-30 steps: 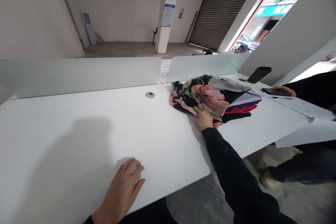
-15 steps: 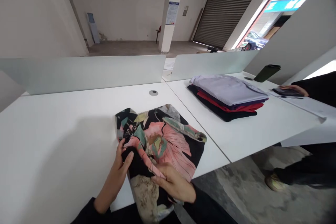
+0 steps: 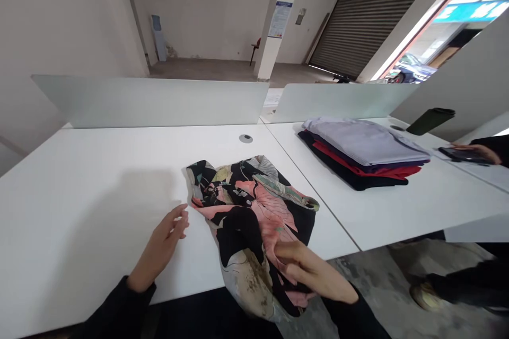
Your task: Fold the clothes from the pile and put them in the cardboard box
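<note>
"What holds what, largest first?"

"From my end, a white desktop (image 3: 119,153) bears the clothing. Two frosted partitions (image 3: 167,103) line its far edge. Against the far wall stands one water dispenser (image 3: 159,45), carrying one blue bottle (image 3: 156,22); I cannot tell whether there is water in it."

"And the clothing, counted?"

"I see one floral garment (image 3: 274,212), black with coral-pink and green patterning, lying crumpled just left of the desktop's seam, its near end drooping over the front edge. Beyond the seam sits one folded stack (image 3: 366,151) with at least four colours showing: pale lavender on top, then dark purple, red and black. Farther right leans one dark green roll (image 3: 431,121)."

"How are the hands?"

"I count two of the wearer's. The right hand (image 3: 314,273) touches the garment's near right part, fingers bent into a pink fold; its fingertips are partly hidden, so I cannot tell whether it is pinching. The left hand (image 3: 163,243) is off the cloth, near its left side, fingers loosely curved and parted. At far right, one co-worker's hand (image 3: 483,152) is at a black phone (image 3: 461,155)."

"Smallest?"

"Two round grey cable grommets (image 3: 245,139), set in the desktop."
</note>
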`<state>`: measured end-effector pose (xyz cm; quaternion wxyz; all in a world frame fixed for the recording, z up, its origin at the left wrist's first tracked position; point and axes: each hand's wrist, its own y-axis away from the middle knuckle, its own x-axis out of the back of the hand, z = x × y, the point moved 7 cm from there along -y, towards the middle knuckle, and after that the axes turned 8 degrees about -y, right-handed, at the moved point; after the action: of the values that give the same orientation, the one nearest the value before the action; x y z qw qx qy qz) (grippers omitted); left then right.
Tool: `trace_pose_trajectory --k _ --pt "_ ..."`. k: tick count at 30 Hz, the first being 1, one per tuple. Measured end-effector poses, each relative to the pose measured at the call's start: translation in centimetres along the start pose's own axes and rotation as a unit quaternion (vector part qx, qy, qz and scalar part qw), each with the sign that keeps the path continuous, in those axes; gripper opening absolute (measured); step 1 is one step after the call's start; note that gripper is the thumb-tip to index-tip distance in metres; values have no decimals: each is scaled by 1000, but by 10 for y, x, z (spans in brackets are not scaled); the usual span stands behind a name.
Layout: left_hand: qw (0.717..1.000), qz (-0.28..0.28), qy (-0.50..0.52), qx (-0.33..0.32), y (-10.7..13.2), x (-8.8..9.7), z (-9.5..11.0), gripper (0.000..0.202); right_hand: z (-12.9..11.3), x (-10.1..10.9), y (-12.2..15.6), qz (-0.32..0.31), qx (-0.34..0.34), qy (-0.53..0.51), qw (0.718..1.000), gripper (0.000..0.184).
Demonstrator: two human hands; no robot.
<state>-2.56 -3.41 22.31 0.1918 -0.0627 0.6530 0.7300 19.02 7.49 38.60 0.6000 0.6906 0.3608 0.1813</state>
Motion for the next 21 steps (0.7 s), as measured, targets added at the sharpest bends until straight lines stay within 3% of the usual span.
trace_pose_trajectory --k 2,6,8,12,14,16,18,21 --pt "999 -21 -23 -27 -10 -13 9 67 -9 13 -23 -7 11 25 1000 56" --pt "987 6 -122 -102 -31 -32 32 54 1 48 -106 80 17 115 990 37" --pt "973 25 -174 -149 -30 -40 46 39 12 52 -154 97 19 163 982 28" --pt "940 49 -217 -257 -1 -43 79 38 21 34 -223 71 34 195 978 36" --pt "929 75 -213 -292 17 -31 91 35 18 23 -232 30 38 185 982 31" --pt "930 97 -201 -292 30 -14 96 29 9 22 -224 8 42 178 983 24" --pt "942 111 -171 -267 36 5 97 23 -6 37 -204 42 63 166 983 21" --pt "955 121 -107 -250 39 21 105 19 -38 80 -157 155 114 121 974 27"
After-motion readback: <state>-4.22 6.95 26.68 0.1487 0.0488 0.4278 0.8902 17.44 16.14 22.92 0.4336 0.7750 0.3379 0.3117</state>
